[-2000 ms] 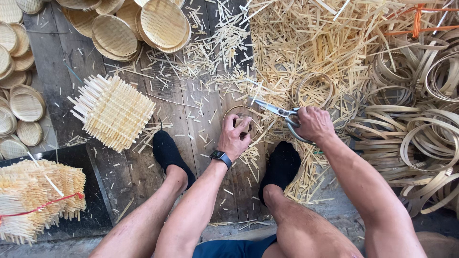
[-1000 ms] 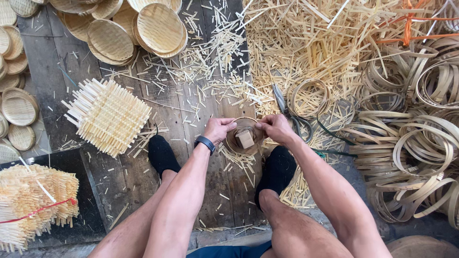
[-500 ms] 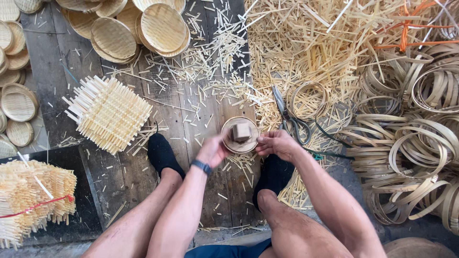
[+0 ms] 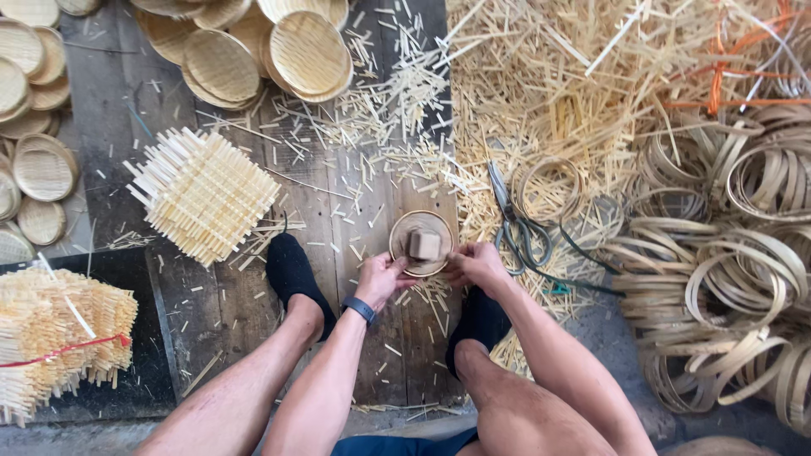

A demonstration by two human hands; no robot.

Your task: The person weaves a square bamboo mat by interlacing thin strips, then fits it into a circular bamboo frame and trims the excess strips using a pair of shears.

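Scissors (image 4: 517, 221) on straw litter; bamboo hoops (image 4: 726, 270) right; woven mat stack (image 4: 203, 192) left.

A small block (image 4: 424, 245) sits on the round woven disc (image 4: 421, 242), held between both hands above the floor planks (image 4: 355, 211). Scissors (image 4: 517, 221) lie just right of it; woven mats (image 4: 201, 194) left; hoops (image 4: 718, 270), apparently heaped, far right.
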